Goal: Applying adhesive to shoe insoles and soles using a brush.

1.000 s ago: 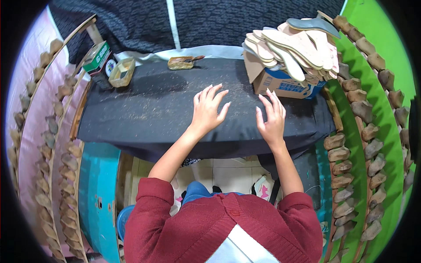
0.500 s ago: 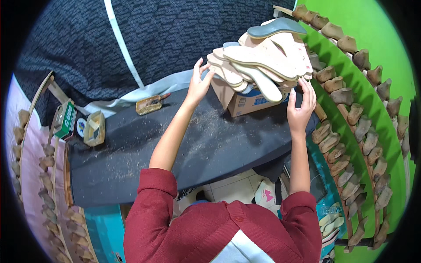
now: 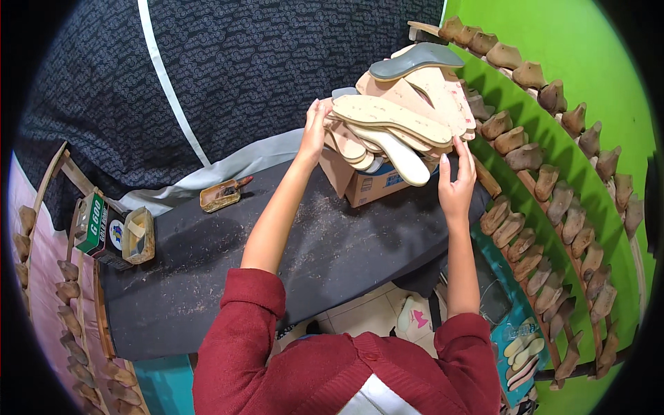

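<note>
A loose pile of pale, sole-shaped insoles (image 3: pixel 391 114) is heaped in and over an open cardboard box (image 3: pixel 370 187) at the back right of the dark table. One grey insole (image 3: pixel 415 61) lies across the top. My left hand (image 3: pixel 312 138) rests against the pile's left edge, its fingers fairly straight. At the right end of the pile is my right hand (image 3: pixel 458 181), fingers stretched upward with the thumb apart. Its fingertips touch the insole edges or nearly so. Neither hand is wrapped round an insole.
Scraps litter the dark tabletop (image 3: pixel 207 270). To the left stand a green and black can (image 3: pixel 100 232) and a yellowish container (image 3: pixel 140 235); a small tray with a brush-like handle (image 3: pixel 223 195) lies farther back. Racks of wooden shoe lasts (image 3: pixel 546 183) line the green wall; more lasts (image 3: pixel 69 290) hang left.
The view has shifted, so the table and box sit lower and farther left. My left hand has closed in on the pile's left edge. My right hand stays at its right end.
</note>
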Demonstrator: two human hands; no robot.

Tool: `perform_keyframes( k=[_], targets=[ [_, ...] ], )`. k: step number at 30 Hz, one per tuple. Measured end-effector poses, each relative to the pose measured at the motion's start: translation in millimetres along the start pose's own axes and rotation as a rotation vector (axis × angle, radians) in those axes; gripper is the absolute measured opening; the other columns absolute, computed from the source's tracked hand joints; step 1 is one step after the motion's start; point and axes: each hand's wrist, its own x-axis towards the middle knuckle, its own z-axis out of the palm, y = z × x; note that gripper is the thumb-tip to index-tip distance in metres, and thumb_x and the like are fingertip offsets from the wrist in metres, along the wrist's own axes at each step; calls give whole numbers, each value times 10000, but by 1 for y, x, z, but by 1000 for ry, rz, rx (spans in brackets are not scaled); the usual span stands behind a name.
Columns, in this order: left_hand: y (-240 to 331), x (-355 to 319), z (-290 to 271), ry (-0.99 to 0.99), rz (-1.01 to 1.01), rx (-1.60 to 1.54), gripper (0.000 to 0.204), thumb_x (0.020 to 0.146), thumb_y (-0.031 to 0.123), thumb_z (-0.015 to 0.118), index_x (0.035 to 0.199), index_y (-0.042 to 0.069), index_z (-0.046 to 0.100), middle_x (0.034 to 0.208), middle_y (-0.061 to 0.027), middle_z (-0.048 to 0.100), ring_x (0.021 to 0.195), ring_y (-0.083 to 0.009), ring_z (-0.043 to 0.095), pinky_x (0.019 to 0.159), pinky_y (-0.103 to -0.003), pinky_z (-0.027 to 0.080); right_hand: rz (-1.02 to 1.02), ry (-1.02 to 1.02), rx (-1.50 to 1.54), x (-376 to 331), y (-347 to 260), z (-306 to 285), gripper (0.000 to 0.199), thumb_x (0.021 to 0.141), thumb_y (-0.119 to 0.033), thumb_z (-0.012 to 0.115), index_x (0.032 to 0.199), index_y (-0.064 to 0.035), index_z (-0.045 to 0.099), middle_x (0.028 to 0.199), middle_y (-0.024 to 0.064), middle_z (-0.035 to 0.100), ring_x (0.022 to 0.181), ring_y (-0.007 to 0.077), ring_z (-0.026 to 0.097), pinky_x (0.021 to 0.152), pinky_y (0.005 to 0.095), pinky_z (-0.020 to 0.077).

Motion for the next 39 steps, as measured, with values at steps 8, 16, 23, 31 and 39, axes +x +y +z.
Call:
perform_keyframes(
  k=[8, 16, 23, 31, 39],
  targets=[
    [37, -25, 12, -12, 7, -81, 569, 901, 368, 328, 1301, -15, 198, 1280, -158, 347, 1202, -218, 313, 1003, -304, 201, 10, 15, 195, -2, -13, -3, 398, 823, -132, 496, 1198, -17, 426, 1233, 185, 420, 1143, 302, 391, 953, 356, 282],
    [79, -117, -24, 115, 305, 153, 525, 892, 363, 260, 1339, 97, 184, 1352, -82, 290, 1200, -238, 314, 957, -410, 205, -143, -20, 296, -19, -52, -17, 426, 807, -65, 477, 1217, 8, 387, 1300, 200, 336, 1191, 310, 345, 976, 359, 262],
    [93, -239, -86, 337, 289, 335, 598, 856, 373, 307, 1341, 50, 172, 1370, -113, 250, 1167, -203, 335, 909, -308, 246, -251, -183, 516, -74, -81, 8, 378, 779, -56, 498, 1147, 15, 446, 1266, 235, 368, 1142, 335, 407, 943, 356, 309],
    [87, -347, -155, 652, 55, 330, 572, 865, 378, 330, 1316, 40, 234, 1296, -95, 369, 1115, -170, 382, 886, -286, 283, -157, -631, 734, -155, -120, 66, 336, 802, -38, 487, 1128, 32, 446, 1281, 253, 328, 1178, 360, 357, 957, 364, 307],
    [48, -396, -214, 760, -283, 474, 470, 900, 329, 344, 1268, 37, 339, 1253, -88, 412, 1124, -173, 399, 904, -279, 305, 2, -890, 670, -221, -147, 135, 328, 831, -106, 481, 1119, 39, 423, 1264, 267, 329, 1134, 374, 390, 913, 363, 363]
  ],
)
